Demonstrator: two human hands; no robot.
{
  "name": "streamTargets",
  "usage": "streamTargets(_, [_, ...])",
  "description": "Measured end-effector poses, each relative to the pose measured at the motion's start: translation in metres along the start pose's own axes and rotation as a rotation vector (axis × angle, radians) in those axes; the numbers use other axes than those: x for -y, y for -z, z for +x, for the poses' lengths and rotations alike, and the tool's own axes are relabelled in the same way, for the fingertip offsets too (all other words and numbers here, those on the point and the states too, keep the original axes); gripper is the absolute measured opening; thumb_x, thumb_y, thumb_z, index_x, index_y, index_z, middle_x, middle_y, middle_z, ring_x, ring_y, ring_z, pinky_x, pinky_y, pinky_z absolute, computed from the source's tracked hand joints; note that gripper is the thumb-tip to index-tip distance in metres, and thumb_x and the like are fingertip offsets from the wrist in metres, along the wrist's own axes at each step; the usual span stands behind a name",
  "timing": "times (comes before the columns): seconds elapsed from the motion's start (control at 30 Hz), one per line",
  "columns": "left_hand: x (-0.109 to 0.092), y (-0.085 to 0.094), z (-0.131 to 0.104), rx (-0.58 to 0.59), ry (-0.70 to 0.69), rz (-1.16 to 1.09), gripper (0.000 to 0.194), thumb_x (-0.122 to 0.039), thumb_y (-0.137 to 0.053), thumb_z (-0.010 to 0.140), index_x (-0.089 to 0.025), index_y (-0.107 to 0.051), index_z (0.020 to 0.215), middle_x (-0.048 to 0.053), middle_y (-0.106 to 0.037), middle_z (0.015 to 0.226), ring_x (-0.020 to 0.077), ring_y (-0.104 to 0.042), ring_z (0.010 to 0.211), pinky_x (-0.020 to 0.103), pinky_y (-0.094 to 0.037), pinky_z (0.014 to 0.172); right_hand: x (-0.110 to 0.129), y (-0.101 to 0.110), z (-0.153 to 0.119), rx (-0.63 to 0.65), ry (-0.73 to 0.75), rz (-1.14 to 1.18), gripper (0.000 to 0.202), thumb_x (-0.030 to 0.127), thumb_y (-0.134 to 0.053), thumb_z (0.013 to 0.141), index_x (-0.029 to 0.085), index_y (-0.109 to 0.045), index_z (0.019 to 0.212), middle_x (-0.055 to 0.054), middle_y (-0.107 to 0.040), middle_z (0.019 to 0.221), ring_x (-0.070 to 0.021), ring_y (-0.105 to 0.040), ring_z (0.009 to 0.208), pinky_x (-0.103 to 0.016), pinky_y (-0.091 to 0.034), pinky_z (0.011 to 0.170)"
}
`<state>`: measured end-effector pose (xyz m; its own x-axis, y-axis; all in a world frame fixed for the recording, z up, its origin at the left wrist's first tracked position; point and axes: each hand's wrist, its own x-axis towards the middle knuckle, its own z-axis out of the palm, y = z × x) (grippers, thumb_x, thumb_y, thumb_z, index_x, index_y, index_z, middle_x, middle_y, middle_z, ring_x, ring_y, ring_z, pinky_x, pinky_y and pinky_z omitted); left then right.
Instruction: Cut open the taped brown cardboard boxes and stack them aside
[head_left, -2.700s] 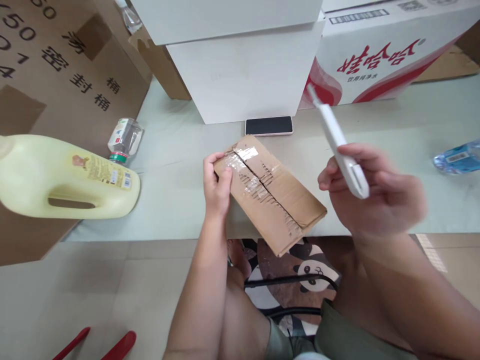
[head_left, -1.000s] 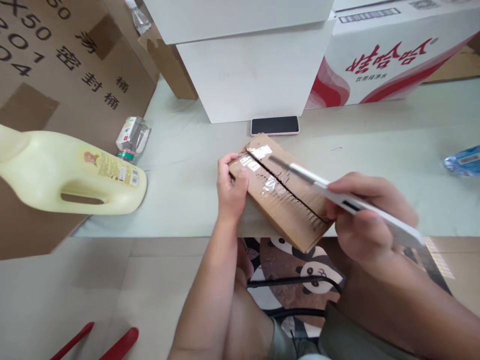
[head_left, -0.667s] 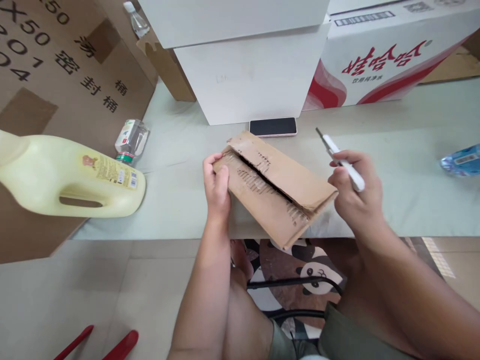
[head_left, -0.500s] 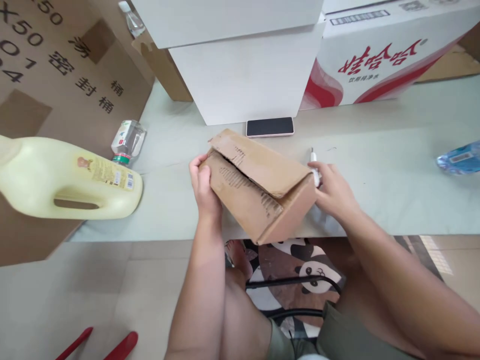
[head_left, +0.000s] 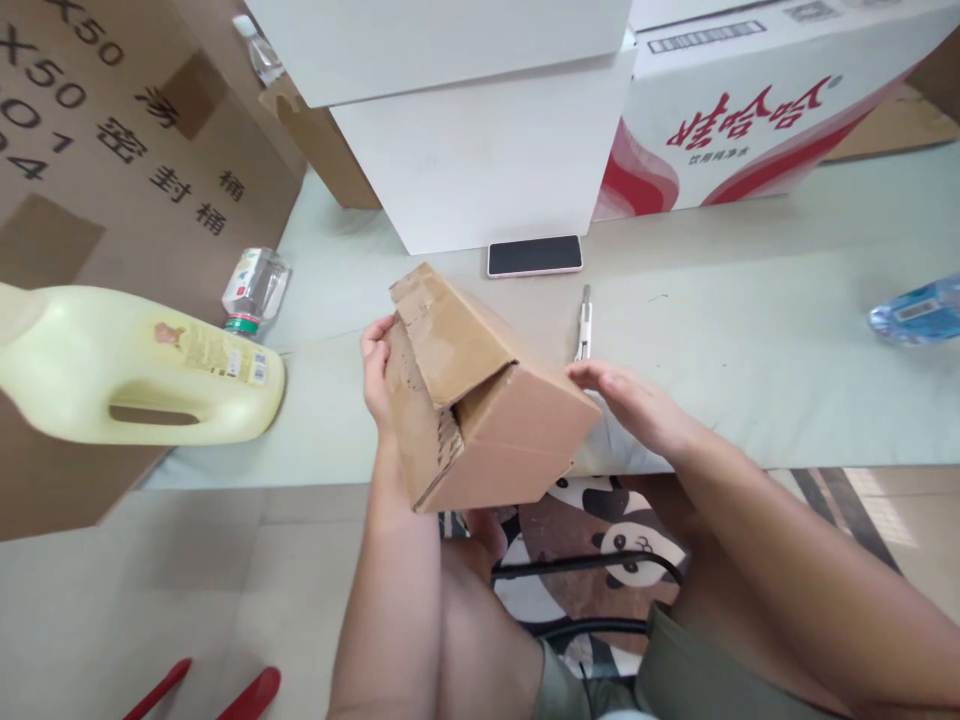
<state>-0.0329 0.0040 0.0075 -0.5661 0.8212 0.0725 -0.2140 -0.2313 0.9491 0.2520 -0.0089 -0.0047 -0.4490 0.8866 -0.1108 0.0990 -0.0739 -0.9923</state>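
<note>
My left hand (head_left: 377, 365) is closed on the left edge of a brown cardboard box (head_left: 517, 440), which is tilted above the table's front edge. One end of the box faces me, and a top flap stands slightly raised over a dark gap with torn, ribbed edges. My right hand (head_left: 630, 400) has its fingers stretched out at the box's right corner; whether they touch the cardboard I cannot tell. Just beyond those fingertips a white utility knife (head_left: 584, 325) lies on the table.
A phone (head_left: 535, 257) lies before a white box (head_left: 480, 160). To the left are a large pale-yellow jug (head_left: 150, 350), a clear bottle (head_left: 255, 285) and a big carton (head_left: 127, 230). A red-and-white carton (head_left: 750, 140) stands back right; a blue bottle (head_left: 915, 312) lies far right.
The box has turned, bringing its end face towards me, and shifted left with my left hand. My right hand has let go of the utility knife, which lies further left; its fingers have straightened.
</note>
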Motion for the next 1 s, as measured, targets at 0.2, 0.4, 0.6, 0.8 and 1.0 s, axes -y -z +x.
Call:
streamTargets(0.2, [-0.005, -0.016, -0.020, 0.096, 0.242, 0.039, 0.033, -0.040, -0.063, 0.088, -0.027, -0.065, 0.118, 0.005, -0.067, 0.130, 0.0280, -0.060, 0.123, 0.041, -0.049, 0.105, 0.005, -0.004, -0.001, -0.039, 0.029, 0.241, 0.063, 0.068, -0.061, 0.084, 0.036, -0.050, 0.137, -0.004, -0.064, 0.135, -0.0294, -0.061, 0.125, -0.049, -0.046, 0.109])
streamTargets(0.4, [-0.002, -0.019, -0.024, 0.277, 0.341, -0.079, 0.047, -0.059, -0.052, 0.089, -0.024, -0.067, 0.116, 0.008, -0.069, 0.129, 0.0305, -0.061, 0.127, 0.042, -0.050, 0.104, 0.001, -0.001, 0.003, -0.212, 0.142, 0.219, 0.070, 0.070, -0.066, 0.077, 0.040, -0.046, 0.137, -0.003, -0.054, 0.147, -0.0299, -0.059, 0.127, -0.050, -0.047, 0.110])
streamTargets(0.6, [-0.007, -0.017, -0.026, 0.269, 0.297, -0.059, 0.038, -0.048, -0.069, 0.079, -0.022, -0.067, 0.107, 0.007, -0.075, 0.106, 0.0263, -0.072, 0.098, 0.035, -0.057, 0.081, -0.003, 0.000, 0.006, -0.254, 0.130, 0.119, 0.048, 0.057, -0.065, 0.084, 0.034, -0.055, 0.125, -0.005, -0.059, 0.141, -0.0280, -0.059, 0.126, -0.050, -0.047, 0.111])
streamTargets(0.8, [-0.009, -0.014, -0.020, 0.213, 0.256, 0.037, 0.035, -0.037, -0.079, 0.066, -0.020, -0.068, 0.095, 0.004, -0.075, 0.087, 0.0205, -0.071, 0.077, 0.028, -0.053, 0.064, -0.004, 0.002, 0.004, -0.211, -0.015, -0.020, 0.055, 0.057, -0.059, 0.087, 0.031, -0.049, 0.135, -0.006, -0.069, 0.109, -0.0288, -0.066, 0.107, -0.054, -0.052, 0.100])
streamTargets(1.0, [-0.010, -0.014, -0.018, 0.158, 0.266, 0.074, 0.034, -0.031, -0.078, 0.058, -0.019, -0.066, 0.088, 0.005, -0.076, 0.085, 0.0244, -0.073, 0.078, 0.034, -0.056, 0.070, -0.007, 0.008, 0.004, -0.444, 0.134, 0.113, 0.065, 0.064, -0.057, 0.084, 0.032, -0.043, 0.138, -0.009, -0.063, 0.130, -0.0330, -0.064, 0.119, -0.052, -0.054, 0.098])
